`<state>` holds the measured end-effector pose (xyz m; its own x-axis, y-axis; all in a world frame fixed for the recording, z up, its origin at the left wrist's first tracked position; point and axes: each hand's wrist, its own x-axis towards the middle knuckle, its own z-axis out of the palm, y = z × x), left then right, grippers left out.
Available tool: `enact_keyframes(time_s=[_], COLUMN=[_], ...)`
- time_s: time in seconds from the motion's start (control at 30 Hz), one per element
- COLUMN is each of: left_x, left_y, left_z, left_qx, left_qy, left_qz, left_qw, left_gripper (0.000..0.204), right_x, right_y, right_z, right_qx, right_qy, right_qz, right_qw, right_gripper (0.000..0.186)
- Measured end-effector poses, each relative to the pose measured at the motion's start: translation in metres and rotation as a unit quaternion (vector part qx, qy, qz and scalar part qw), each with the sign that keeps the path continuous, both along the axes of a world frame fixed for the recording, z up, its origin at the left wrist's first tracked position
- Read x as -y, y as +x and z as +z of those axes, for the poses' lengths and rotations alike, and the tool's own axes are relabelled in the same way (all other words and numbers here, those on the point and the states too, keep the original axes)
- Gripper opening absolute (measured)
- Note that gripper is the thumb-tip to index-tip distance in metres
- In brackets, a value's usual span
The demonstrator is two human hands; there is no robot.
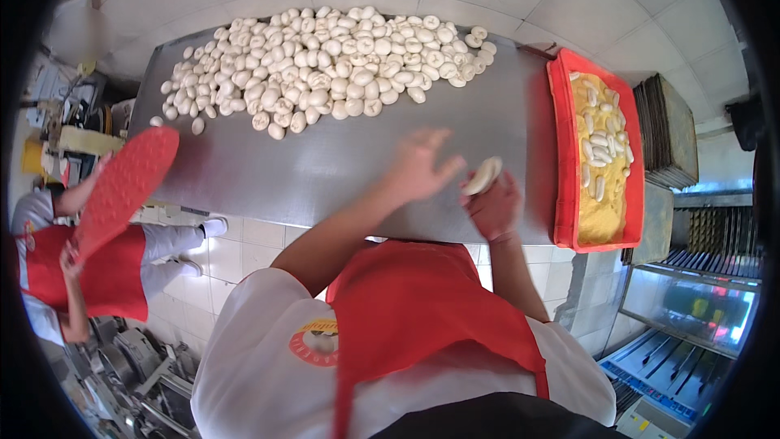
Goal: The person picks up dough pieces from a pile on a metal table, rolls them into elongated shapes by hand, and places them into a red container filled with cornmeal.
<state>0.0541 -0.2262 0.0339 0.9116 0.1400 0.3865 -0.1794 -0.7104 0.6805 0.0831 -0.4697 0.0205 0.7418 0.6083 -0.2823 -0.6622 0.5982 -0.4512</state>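
A large heap of pale, rounded dough pieces (pixel 325 65) covers the far side of the steel table (pixel 325 167). Near the table's front edge my right hand (pixel 500 205) is closed around one flattened, elongated dough piece (pixel 485 176). Just to its left, above the metal, my left hand (pixel 416 167) has its fingers spread and holds nothing; it is slightly blurred. On the right, a red crate (pixel 567 138) contains a yellow, grainy meal (pixel 601 215) with several elongated dough pieces (pixel 600 146) lying on top.
At the left a co-worker (pixel 89 272) in a red apron carries a red tray (pixel 130 183) beside the table's end. Dark baking trays (pixel 665 130) are stacked right of the crate, with a tray rack (pixel 715 240) beyond. Machine parts (pixel 130 366) stand at the lower left.
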Motion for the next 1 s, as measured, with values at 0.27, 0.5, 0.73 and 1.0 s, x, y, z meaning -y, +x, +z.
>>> enact_keyframes(time_s=[0.27,0.5,0.73,1.0], left_x=[-0.172,-0.14,-0.139,-0.077], left_y=[0.028,0.016,-0.12,-0.173], left_z=[-0.028,-0.057,-0.045,-0.1], left_qx=[-0.286,-0.174,-0.127,-0.181], left_qy=[0.07,0.099,-0.173,0.115], left_qz=[0.257,0.257,0.249,0.103], left_qw=[0.921,0.945,0.944,0.971], left_gripper=[0.053,0.038,0.024,0.024], right_x=[0.021,-0.206,-0.08,0.027], right_y=[0.172,0.163,0.104,-0.039], right_z=[-0.015,-0.09,-0.064,-0.084], right_qx=[-0.033,0.503,0.509,0.66], right_qy=[0.019,-0.579,-0.504,-0.577], right_qz=[-0.357,0.098,0.08,0.102], right_qw=[0.933,0.634,0.693,0.471], right_gripper=[0.074,0.03,0.029,0.031])
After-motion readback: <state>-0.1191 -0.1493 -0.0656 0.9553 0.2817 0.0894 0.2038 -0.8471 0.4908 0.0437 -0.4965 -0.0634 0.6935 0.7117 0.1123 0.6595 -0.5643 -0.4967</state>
